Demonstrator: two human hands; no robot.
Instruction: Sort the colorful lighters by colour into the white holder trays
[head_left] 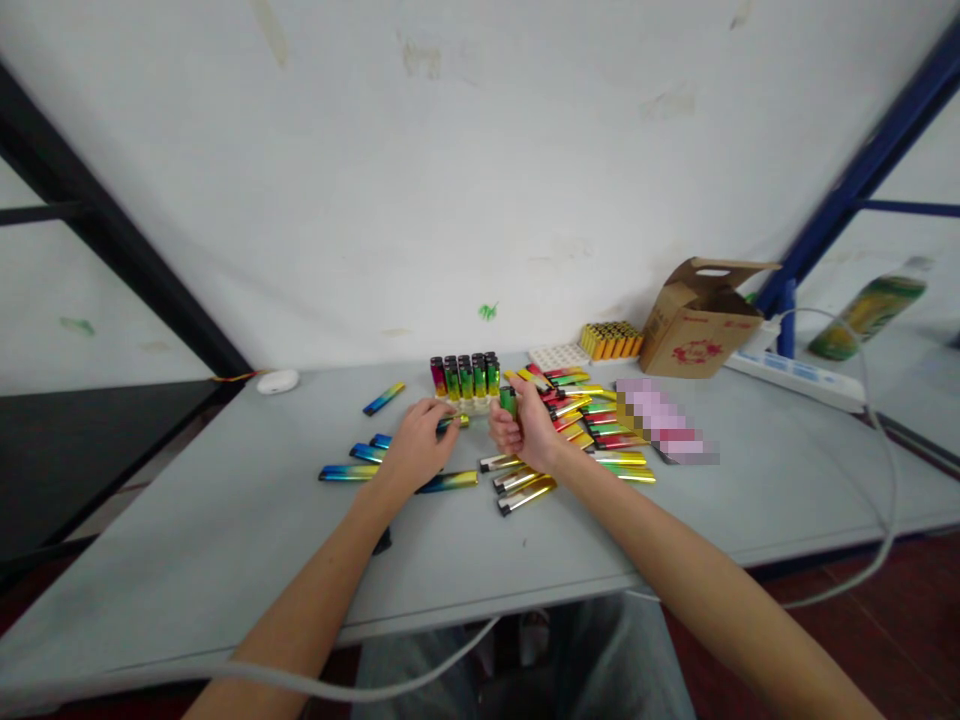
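Note:
My left hand (420, 440) is closed round a blue and yellow lighter (463, 421), whose yellow end points right, in front of a white holder (480, 404). Several lighters (466, 378) stand upright in that holder. In my right hand (529, 425) a green lighter (508, 401) is held upright, its dark top upward. Blue and yellow lighters (343, 473) lie around my left hand. Under and beyond my right hand are loose red, green and gold lighters (619, 458), and silver and gold ones (525, 494) lie nearer the front edge.
A white perforated tray (559, 356), a block of orange and yellow lighters (611, 341) and an open cardboard box (697, 325) stand by the wall. A power strip (799, 380) is at right, near a blurred pink object (660, 415). A white case (277, 381) lies at left.

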